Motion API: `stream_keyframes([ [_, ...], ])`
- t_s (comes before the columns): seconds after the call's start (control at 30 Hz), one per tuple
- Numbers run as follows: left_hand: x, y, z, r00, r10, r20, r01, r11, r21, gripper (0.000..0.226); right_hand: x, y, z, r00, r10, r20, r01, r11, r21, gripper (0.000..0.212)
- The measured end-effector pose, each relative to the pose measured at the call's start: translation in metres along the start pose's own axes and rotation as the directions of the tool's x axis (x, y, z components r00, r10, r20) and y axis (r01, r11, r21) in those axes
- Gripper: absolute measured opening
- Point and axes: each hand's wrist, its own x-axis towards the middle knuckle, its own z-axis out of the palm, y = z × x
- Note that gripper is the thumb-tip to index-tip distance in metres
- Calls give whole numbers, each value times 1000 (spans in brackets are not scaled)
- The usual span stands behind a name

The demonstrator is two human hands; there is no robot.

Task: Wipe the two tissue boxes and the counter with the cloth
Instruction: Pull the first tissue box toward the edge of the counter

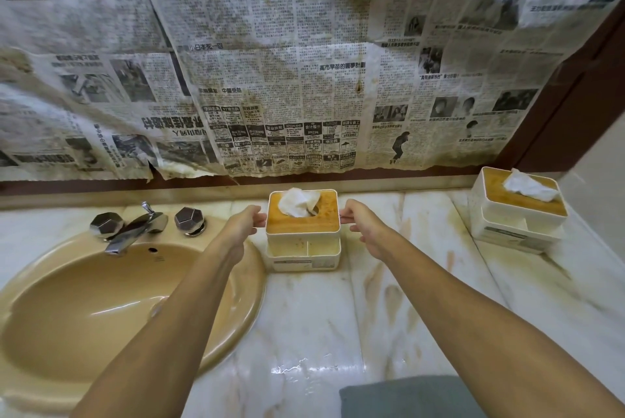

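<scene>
grey cloth [411,397] sits at the near edge of the marble worktop [338,316], untouched. my left hand [245,223] and right hand [358,220] press fingers against the two sides of the middle tissue box [302,231], near the back edge beside the beige sink [236,282]. second tissue box [519,211] in the far right corner.

sink [101,309] left in counter [304,333] | tap [132,228] behind sink | box [302,231] right of sink | second box [519,211] far right | cloth [416,399] front edge
</scene>
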Motion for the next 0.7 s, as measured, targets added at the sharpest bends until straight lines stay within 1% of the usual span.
stream_keyframes([
  [0.07,-8,-4,3,1000,-2,5,3,1000,-20,43,-3,5,-5,1000,-1,-11,1,1000,5,15],
  [0.33,-47,-22,23,998,-13,58,18,997,-74,44,-30,34,-34,999,12,-44,-11,1000,12,17],
  [0.43,-61,-27,34,996,-26,83,32,997,-69,45,-41,42,-48,998,15,-57,-15,1000,4,23],
  [0.57,-74,-33,45,994,-43,101,52,995,-90,45,-56,48,-63,998,2,-55,-2,1000,9,27],
  [0.7,-80,-36,50,996,-51,75,57,995,-82,44,-64,55,-70,999,33,-27,-33,999,-13,32],
])
